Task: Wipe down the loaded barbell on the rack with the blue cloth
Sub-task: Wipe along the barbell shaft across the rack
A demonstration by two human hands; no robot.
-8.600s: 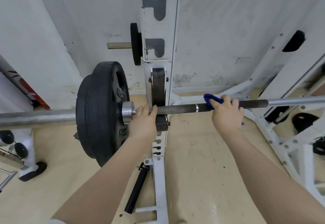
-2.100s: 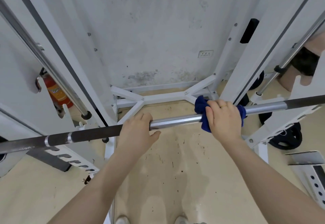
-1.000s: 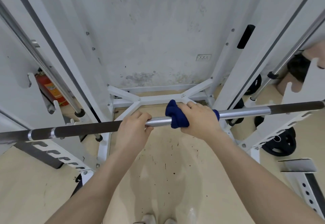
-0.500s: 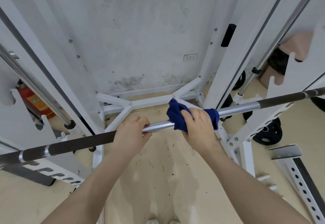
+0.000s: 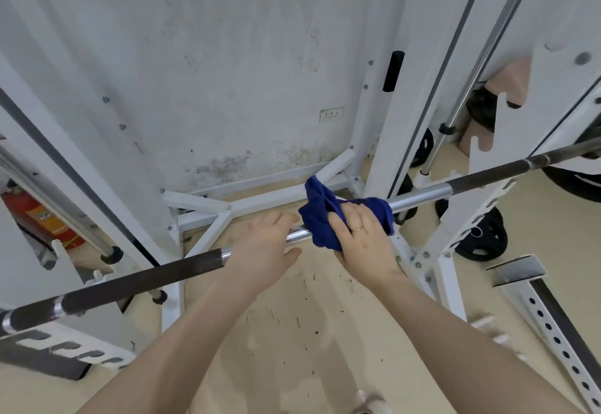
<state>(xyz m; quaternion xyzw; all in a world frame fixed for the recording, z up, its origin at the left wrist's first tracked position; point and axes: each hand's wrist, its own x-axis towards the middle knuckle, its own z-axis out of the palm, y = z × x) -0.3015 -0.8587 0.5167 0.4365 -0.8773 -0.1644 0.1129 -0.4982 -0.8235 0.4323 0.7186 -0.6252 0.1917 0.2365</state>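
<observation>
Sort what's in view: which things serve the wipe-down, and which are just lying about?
In use: barbell; blue cloth wrapped on its chrome middle; right hand gripping the cloth; left hand steadying the bar.

Lying about: fire extinguisher; weight plate on the floor; wall socket.
</observation>
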